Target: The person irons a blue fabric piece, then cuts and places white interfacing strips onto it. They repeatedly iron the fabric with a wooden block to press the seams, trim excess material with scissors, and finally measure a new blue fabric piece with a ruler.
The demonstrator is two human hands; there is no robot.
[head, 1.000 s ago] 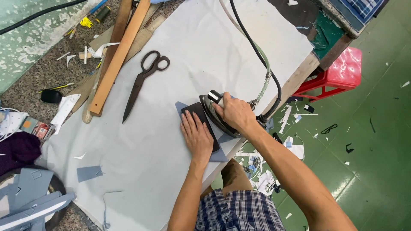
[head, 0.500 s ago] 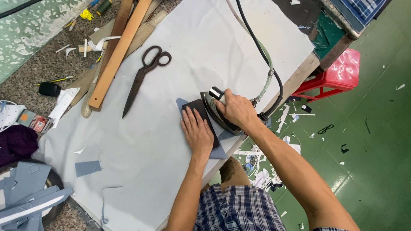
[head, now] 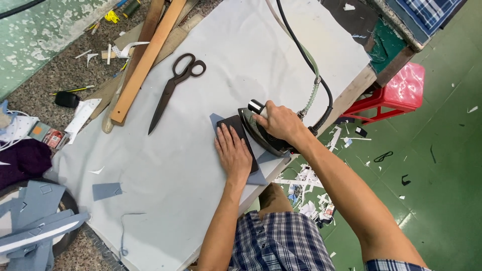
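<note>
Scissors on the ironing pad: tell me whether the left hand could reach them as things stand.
Probably yes. The left hand lies flat on the dark piece; the scissors lie just beyond on bare grey pad, nothing between.

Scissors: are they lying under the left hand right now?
No, the scissors lie apart on the grey table cover, up-left of the left hand.

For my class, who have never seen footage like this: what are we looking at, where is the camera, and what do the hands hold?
The camera sits on a person's head, looking down at their own bare hands. The right hand grips an iron with a hose and cable trailing off. The left hand lies flat on a dark piece over grey fabric. All rest on a white padded table. Scissors and a wooden ruler lie further off.
</note>
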